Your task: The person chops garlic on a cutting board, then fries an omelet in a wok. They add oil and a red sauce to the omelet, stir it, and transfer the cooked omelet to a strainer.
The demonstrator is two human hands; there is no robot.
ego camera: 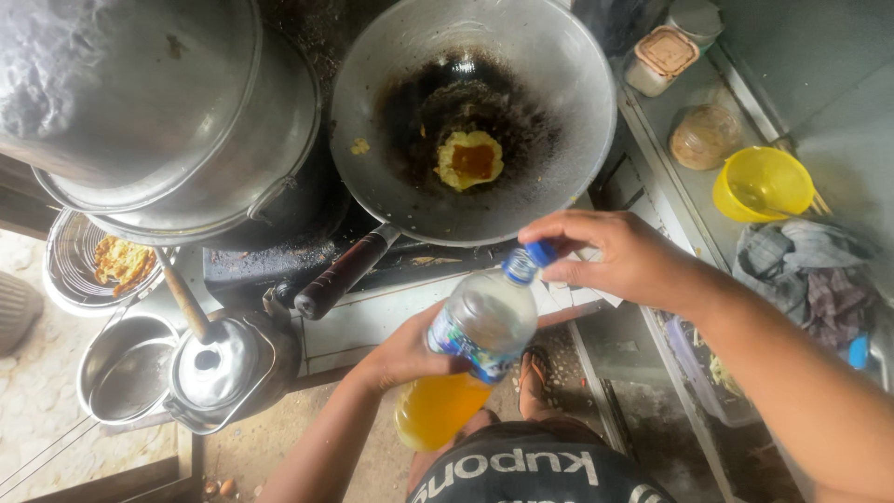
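My left hand (402, 352) grips a clear plastic bottle (470, 349) by its middle; it is tilted, with orange-yellow liquid pooled at its lower end. The fingers of my right hand (619, 256) pinch the bottle's blue cap (529, 258). Just beyond the bottle a large blackened wok (559, 84) sits on the stove with a small yellow fried piece (470, 158) in its centre. Its dark handle (343, 275) points toward me.
A big metal pot with lid (186, 121) stands left of the wok. Below it are a wire strainer with fried food (112, 261), a metal bowl (121, 373) and a lidded metal can (223, 368). On the right: a yellow bowl (764, 182), jars (663, 58), crumpled cloths (805, 265).
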